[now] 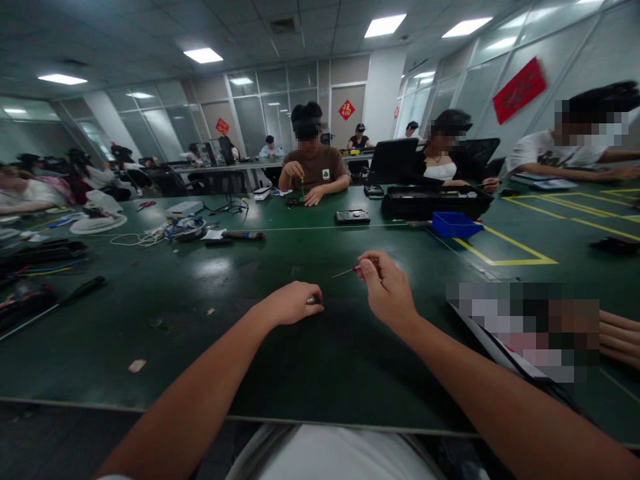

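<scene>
My right hand (389,288) is closed around the red handle of a small screwdriver (345,273), whose thin shaft points left over the green table. To the left of its tip, my left hand (293,303) rests low at the table, fingers curled. A small silvery metal piece (313,300) shows between its thumb and fingers; its kind is too small to make out. The screwdriver tip and the metal piece are apart.
Across the table (320,373) a person (313,163) works with a screwdriver. A blue bin (456,225), a black tray (435,203) and a dark device (353,217) lie ahead. Cables (185,229), a white fan (99,223) and a long screwdriver (83,290) are left. Another person's hand (620,337) is right.
</scene>
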{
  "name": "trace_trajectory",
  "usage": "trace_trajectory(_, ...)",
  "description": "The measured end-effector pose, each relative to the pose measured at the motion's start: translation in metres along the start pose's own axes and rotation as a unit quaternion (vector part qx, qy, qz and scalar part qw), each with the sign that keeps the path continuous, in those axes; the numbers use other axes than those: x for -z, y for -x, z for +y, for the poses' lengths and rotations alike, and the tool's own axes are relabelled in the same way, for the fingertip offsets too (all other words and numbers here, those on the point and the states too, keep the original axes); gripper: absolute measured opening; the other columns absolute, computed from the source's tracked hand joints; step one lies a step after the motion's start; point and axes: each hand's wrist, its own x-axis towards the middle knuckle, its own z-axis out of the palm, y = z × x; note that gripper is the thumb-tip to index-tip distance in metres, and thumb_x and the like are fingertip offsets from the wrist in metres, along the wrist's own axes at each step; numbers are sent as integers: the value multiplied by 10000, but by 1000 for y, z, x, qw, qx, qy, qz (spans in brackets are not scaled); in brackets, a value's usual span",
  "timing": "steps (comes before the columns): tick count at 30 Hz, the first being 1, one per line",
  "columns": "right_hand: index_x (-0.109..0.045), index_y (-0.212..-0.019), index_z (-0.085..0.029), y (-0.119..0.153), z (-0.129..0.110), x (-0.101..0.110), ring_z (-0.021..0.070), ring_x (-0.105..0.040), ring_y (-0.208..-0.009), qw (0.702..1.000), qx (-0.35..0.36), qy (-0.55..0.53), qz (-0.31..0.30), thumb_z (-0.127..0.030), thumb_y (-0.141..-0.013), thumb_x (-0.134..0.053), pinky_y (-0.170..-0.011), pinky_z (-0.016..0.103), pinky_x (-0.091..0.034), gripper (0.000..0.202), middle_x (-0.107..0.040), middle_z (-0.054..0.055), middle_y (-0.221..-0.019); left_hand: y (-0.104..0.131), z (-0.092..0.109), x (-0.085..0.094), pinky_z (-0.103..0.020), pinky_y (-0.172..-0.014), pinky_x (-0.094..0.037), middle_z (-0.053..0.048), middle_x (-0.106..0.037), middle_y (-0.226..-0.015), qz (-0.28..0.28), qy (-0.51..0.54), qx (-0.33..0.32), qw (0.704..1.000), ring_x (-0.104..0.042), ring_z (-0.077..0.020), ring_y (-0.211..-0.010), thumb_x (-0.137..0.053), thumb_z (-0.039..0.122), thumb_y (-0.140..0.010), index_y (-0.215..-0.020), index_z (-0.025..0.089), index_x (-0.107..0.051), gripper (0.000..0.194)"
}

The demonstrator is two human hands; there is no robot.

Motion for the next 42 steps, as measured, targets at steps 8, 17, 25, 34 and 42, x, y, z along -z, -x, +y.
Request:
trace_trajectory(8, -596, -1010, -222, -1, -2, 1, 202, -665, -733, 1000, 1, 7, -1, -391, -1015, -442, -664, 329, -473, 228, -693, 35, -799, -2, -12, 19, -301, -751, -447, -43, -707, -957, 125, 82, 23, 989, -639, -208, -863, -662, 343, -825, -997, 224, -708, 214)
trace_trajectory(17, -596, -1009, -220, -1, 0, 0, 205, -673, -735, 1000, 7, 9, -4, -385, -1016, -437, -669, 329, -481, 230, -700, 41, -805, 2, -24, 48, -213, -484, -317, 1, -569, -695, 294, 341, 105, 887, -481, -102, -538, -657, 416, -789, -835, 173, -630, 249)
trace_trajectory(25, -601, -1004, -216, -1, 0, -2, 208, -685, -754, 1000, 7, 15, -7, -380, -1012, -447, -678, 331, -478, 226, -710, 46, -821, 30, -62, 71, -195, -444, -331, -5, -557, -732, 381, 503, 159, 760, -504, -99, -537, -630, 299, -763, -962, 128, -649, 263)
trace_trajectory(34, -598, -989, -220, -1, -1, -2, 202, -662, -718, 1000, 13, 20, -18, -365, -1008, -444, -650, 322, -471, 213, -692, 40, -792, 102, -114, 113, -218, -496, -386, -7, -561, -679, 528, 493, 277, 634, -516, -114, -557, -475, 65, -796, -837, 139, -609, 158)
trace_trajectory(42, -598, -996, -216, -1, -1, -2, 206, -666, -730, 1000, 3, 12, -25, -368, -1006, -443, -657, 324, -474, 217, -699, 48, -807, 187, -155, 145, -176, -560, -419, 47, -579, -554, 627, 377, 351, 584, -532, -84, -552, -430, -40, -743, -709, 146, -558, 228)
